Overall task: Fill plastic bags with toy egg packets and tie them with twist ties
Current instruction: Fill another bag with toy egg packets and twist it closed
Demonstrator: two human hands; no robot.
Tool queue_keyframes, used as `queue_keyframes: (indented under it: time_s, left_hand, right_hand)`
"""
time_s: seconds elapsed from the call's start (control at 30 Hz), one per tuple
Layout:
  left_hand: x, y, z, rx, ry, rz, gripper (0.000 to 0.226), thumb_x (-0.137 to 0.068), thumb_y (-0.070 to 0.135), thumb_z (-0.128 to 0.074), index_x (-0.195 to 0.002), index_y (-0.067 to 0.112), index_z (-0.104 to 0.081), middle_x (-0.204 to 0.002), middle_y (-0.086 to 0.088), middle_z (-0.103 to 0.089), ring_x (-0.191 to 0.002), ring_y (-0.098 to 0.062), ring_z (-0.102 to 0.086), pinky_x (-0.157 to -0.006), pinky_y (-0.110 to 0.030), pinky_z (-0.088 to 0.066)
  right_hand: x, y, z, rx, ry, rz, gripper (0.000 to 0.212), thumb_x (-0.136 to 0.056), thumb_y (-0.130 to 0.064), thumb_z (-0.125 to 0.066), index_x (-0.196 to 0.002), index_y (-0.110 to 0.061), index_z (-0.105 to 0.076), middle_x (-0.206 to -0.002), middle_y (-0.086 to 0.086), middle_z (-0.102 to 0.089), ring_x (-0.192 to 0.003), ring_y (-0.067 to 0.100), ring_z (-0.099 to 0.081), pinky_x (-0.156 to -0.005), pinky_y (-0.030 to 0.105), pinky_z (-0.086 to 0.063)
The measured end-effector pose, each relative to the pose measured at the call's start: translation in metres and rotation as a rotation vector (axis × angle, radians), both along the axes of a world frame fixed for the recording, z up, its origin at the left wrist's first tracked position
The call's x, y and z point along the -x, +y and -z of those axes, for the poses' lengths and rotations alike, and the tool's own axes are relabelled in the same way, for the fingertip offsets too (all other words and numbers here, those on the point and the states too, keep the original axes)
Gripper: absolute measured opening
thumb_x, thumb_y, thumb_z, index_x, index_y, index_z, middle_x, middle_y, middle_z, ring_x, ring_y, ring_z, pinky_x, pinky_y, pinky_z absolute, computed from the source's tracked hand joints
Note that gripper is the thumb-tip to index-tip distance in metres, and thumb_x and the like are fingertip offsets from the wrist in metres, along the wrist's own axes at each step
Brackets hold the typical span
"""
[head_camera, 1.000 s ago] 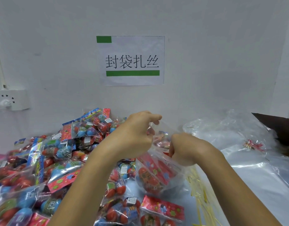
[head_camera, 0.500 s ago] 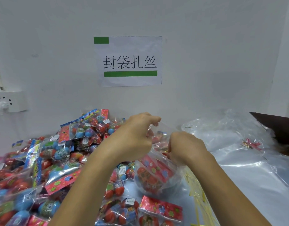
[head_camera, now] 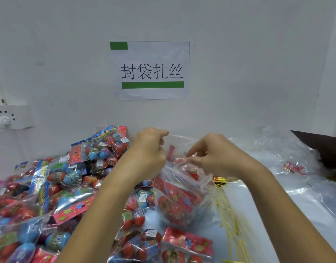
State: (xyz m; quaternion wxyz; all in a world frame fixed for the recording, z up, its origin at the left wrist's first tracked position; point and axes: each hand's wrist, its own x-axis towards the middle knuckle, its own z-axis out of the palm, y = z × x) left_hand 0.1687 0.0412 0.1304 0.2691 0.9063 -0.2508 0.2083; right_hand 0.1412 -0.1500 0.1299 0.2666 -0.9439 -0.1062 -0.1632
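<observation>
A clear plastic bag [head_camera: 184, 198] holding red toy egg packets hangs in the middle, just above the table. My left hand [head_camera: 148, 154] pinches the bag's top edge on the left side. My right hand [head_camera: 210, 156] pinches the gathered top on the right, forefinger stretched toward the left hand. A big heap of toy egg packets [head_camera: 55, 188] with red and blue eggs covers the table's left half. Gold twist ties [head_camera: 229, 224] lie scattered on the table under my right forearm.
A stack of clear empty bags [head_camera: 288, 179] lies on the right, with a small red and gold bundle [head_camera: 292, 168] on it. A dark box corner [head_camera: 324, 147] sits at the far right. A paper sign [head_camera: 150, 71] hangs on the white wall, and a wall socket [head_camera: 11, 116] is at left.
My hands have drawn apart, spreading the bag's top wider. The right hand's forefinger has stretched out, and the bag has shifted slightly right.
</observation>
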Motion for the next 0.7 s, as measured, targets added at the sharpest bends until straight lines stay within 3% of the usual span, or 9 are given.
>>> queue_keyframes:
  time_s: [0.1, 0.17, 0.2, 0.27, 0.33, 0.37, 0.5, 0.53, 0.7]
  left_hand:
    - [-0.003, 0.004, 0.001, 0.092, -0.021, -0.034, 0.053, -0.094, 0.001, -0.048, -0.145, 0.018, -0.050, -0.119, -0.001, -0.057, -0.099, -0.010, -0.051, -0.087, -0.015, -0.038]
    - [-0.003, 0.004, 0.002, 0.151, -0.037, -0.040, 0.041, -0.093, 0.001, -0.051, -0.128, 0.021, -0.063, -0.110, 0.000, -0.058, -0.086, -0.005, -0.054, -0.072, -0.005, -0.040]
    - [-0.002, 0.004, 0.002, 0.177, -0.040, -0.038, 0.034, -0.093, 0.000, -0.052, -0.115, 0.021, -0.067, -0.103, 0.001, -0.058, -0.079, -0.003, -0.053, -0.064, -0.003, -0.040]
    - [0.000, 0.003, 0.002, 0.196, -0.031, -0.033, 0.026, -0.093, 0.000, -0.052, -0.094, 0.021, -0.068, -0.092, 0.003, -0.056, -0.066, -0.002, -0.050, -0.054, -0.003, -0.039]
    - [0.002, 0.001, 0.001, 0.178, 0.001, -0.021, 0.027, -0.093, 0.001, -0.051, -0.084, 0.021, -0.067, -0.076, 0.006, -0.052, -0.050, -0.003, -0.048, -0.043, -0.007, -0.034]
    - [0.003, 0.001, 0.001, 0.161, 0.023, -0.014, 0.028, -0.094, 0.003, -0.051, -0.082, 0.021, -0.068, -0.069, 0.006, -0.051, -0.043, -0.003, -0.046, -0.039, -0.008, -0.032]
    - [0.007, 0.001, 0.000, 0.011, 0.209, -0.004, 0.023, -0.097, 0.049, -0.056, -0.087, 0.031, -0.066, -0.076, 0.010, -0.062, -0.053, -0.001, -0.057, -0.053, -0.021, -0.042]
    - [0.007, 0.002, 0.001, -0.042, 0.254, -0.024, 0.030, -0.094, 0.057, -0.056, -0.087, 0.030, -0.068, -0.077, 0.010, -0.064, -0.053, -0.001, -0.059, -0.053, -0.021, -0.043]
    - [0.000, 0.009, 0.004, 0.156, 0.307, -0.083, 0.040, -0.094, 0.037, -0.065, -0.075, 0.003, -0.072, -0.063, -0.010, -0.072, -0.046, -0.012, -0.060, -0.051, -0.022, -0.049]
  right_hand:
    - [0.005, -0.009, -0.006, -0.334, -0.151, -0.113, 0.010, -0.091, -0.025, -0.072, -0.086, -0.026, -0.080, -0.059, -0.006, -0.068, -0.050, 0.003, -0.059, -0.056, 0.015, -0.047]
    - [0.002, -0.012, -0.005, -0.456, -0.308, -0.069, 0.008, -0.090, -0.024, -0.072, -0.089, -0.028, -0.079, -0.062, -0.007, -0.063, -0.052, 0.002, -0.053, -0.056, 0.012, -0.043]
    - [-0.001, -0.012, -0.004, -0.447, -0.355, -0.024, 0.007, -0.090, -0.027, -0.073, -0.094, -0.030, -0.077, -0.069, -0.008, -0.061, -0.057, 0.001, -0.051, -0.057, 0.012, -0.042]
    - [-0.006, -0.012, -0.003, -0.310, -0.316, 0.087, 0.030, -0.088, -0.041, -0.072, -0.117, -0.034, -0.068, -0.097, -0.010, -0.059, -0.076, 0.001, -0.052, -0.065, 0.014, -0.041]
    - [-0.008, -0.012, -0.001, -0.177, -0.124, 0.168, 0.059, -0.085, -0.052, -0.072, -0.138, -0.032, -0.054, -0.116, -0.009, -0.053, -0.093, 0.005, -0.052, -0.073, 0.020, -0.041]
    - [-0.009, -0.012, 0.001, -0.132, -0.037, 0.192, 0.062, -0.084, -0.050, -0.073, -0.139, -0.029, -0.053, -0.118, -0.007, -0.055, -0.095, 0.008, -0.054, -0.075, 0.023, -0.041]
    - [-0.011, -0.015, 0.006, -0.189, -0.010, 0.294, 0.008, -0.089, -0.022, -0.069, -0.094, -0.020, -0.075, -0.097, 0.001, -0.071, -0.082, 0.013, -0.065, -0.069, 0.026, -0.052]
    - [-0.011, -0.017, 0.004, -0.202, -0.049, 0.329, 0.009, -0.089, -0.019, -0.067, -0.086, -0.020, -0.076, -0.091, -0.001, -0.071, -0.079, 0.012, -0.065, -0.064, 0.024, -0.051]
    - [-0.004, -0.032, -0.006, -0.363, -0.284, 0.449, 0.023, -0.079, -0.012, -0.065, -0.057, -0.015, -0.071, -0.053, -0.011, -0.065, -0.054, 0.001, -0.058, -0.048, 0.016, -0.038]
